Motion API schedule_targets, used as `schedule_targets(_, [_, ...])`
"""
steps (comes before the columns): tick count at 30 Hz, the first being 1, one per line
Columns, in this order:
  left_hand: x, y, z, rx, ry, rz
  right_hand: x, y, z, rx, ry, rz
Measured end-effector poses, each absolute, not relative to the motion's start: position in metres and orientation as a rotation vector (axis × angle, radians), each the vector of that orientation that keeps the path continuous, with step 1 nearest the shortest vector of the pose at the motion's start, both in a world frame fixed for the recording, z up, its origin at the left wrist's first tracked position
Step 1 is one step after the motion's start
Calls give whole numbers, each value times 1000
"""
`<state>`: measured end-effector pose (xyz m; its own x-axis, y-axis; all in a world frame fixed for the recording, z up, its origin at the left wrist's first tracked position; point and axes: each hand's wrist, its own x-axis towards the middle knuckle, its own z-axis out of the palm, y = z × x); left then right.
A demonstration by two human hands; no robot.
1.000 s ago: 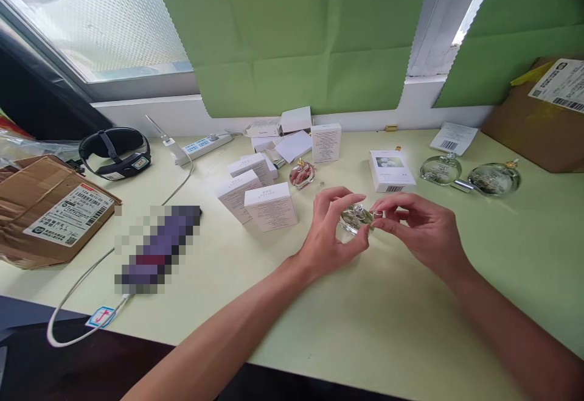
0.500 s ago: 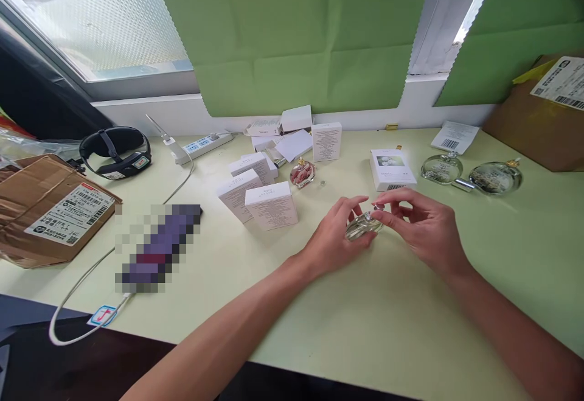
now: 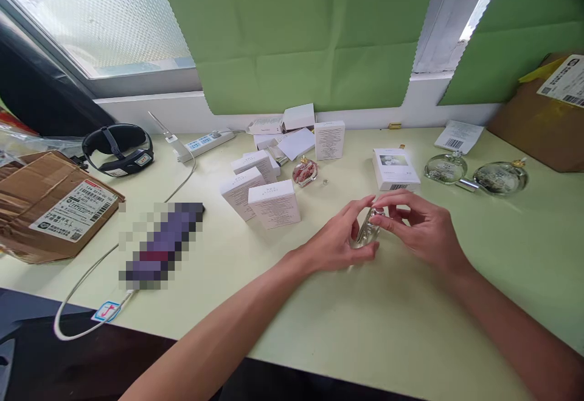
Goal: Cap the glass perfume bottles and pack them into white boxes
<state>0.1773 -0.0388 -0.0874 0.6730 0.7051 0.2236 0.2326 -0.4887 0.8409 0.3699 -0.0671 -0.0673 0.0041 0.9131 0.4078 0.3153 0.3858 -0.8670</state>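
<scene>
A small clear glass bottle (image 3: 364, 237), like a perfume bottle, stands tilted in the grip of my left hand (image 3: 335, 238). My left thumb and fingers are around its sides. At the neck, my right hand (image 3: 424, 230) pinches a small silvery cap (image 3: 378, 212) between thumb and fingers; the cap touches the bottle's top. Part of the bottle is hidden behind my fingers. Beyond my hands lies a white box (image 3: 396, 171) with a picture on it. Left of that are a bottle with red contents (image 3: 305, 173) and a tiny clear ring-like piece (image 3: 325, 182).
Several white boxes (image 3: 275, 204) stand left of centre. Two round glass bottles (image 3: 499, 179) lie at the right, by a cardboard box (image 3: 542, 115). At the left are a phone (image 3: 166, 243) on a cable, an open carton (image 3: 59, 206), a black headset (image 3: 117, 150) and a power strip (image 3: 207, 144).
The bottle has tipped more upright in my left hand. The cap in my right fingers has come down from just above the neck to touch the bottle's top. The view has shifted slightly.
</scene>
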Motion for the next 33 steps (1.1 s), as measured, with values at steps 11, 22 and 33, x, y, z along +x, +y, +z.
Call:
schedule_targets(11, [178,-41,-83,2091,828,731,380,-62,-71,-1050,-1573,811])
schedule_targets(22, [175,-38,-80,2251,815,837,386,-60,-72,-1101,-1632,787])
schedule_targets(33, [175,-37,-83,2221,885,882,403,-63,-62,-1296,-1794,947])
